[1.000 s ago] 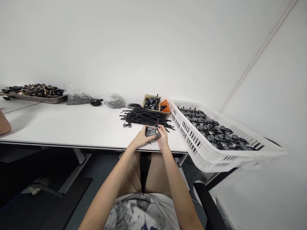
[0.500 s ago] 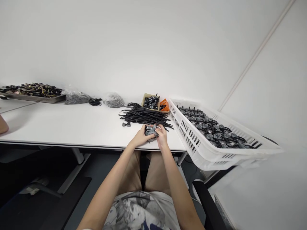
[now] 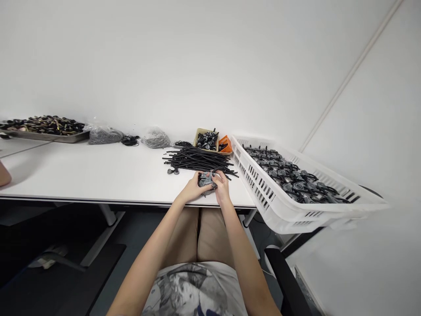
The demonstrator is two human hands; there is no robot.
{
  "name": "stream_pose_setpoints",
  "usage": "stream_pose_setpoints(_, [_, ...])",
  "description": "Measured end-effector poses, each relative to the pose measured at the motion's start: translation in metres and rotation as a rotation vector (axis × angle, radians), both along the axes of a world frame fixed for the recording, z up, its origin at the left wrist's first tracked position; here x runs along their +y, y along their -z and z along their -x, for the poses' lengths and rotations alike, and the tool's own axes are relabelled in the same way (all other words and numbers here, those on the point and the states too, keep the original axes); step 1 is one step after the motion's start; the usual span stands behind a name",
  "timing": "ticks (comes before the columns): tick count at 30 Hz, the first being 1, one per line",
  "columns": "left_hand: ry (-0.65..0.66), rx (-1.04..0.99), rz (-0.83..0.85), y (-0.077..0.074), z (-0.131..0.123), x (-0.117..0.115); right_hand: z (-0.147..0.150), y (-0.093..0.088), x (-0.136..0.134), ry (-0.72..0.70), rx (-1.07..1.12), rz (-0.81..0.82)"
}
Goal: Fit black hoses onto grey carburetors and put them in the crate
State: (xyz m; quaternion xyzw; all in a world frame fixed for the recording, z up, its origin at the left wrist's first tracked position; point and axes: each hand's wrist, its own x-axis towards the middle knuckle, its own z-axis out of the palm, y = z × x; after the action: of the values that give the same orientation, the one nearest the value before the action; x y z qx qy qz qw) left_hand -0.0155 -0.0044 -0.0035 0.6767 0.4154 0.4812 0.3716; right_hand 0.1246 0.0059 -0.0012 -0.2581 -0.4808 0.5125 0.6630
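My left hand (image 3: 191, 189) and my right hand (image 3: 222, 186) are close together over the table's front edge. Between them they grip a grey plastic part with black pieces (image 3: 206, 179); its exact kind I cannot make out. The left fingers wrap round its left side, and the right thumb and fingers press on its upper right. Just beyond the hands lies a pile of black tubes (image 3: 199, 159). Left of the hands, a small grey and black piece (image 3: 173, 170) rests on the white table (image 3: 98, 175).
A white slotted crate (image 3: 263, 197) full of grey and black assemblies stands at the right. Behind the tubes are a cream bin (image 3: 198, 131) and an orange basket (image 3: 225, 144). Plastic bags (image 3: 155, 138) and a metal tray (image 3: 70, 138) line the wall. Another person's arm (image 3: 4, 175) shows at far left.
Both hands stay in nearly the same place on the grey part, with the right fingers shifting slightly. My legs have moved closer together under the table.
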Motion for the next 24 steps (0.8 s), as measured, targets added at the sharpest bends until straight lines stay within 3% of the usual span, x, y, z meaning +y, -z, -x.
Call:
stream_pose_setpoints(8, [0.033, -0.022, -0.017, 0.001, 0.0001, -0.0001, -0.0014, 0.0056, 0.0055, 0.007, 0.0, 0.008])
stream_pose_setpoints(24, [0.006, 0.01, -0.017, 0.0008, 0.0, -0.0001, 0.0018, -0.0013, -0.0008, -0.003, 0.051, 0.038])
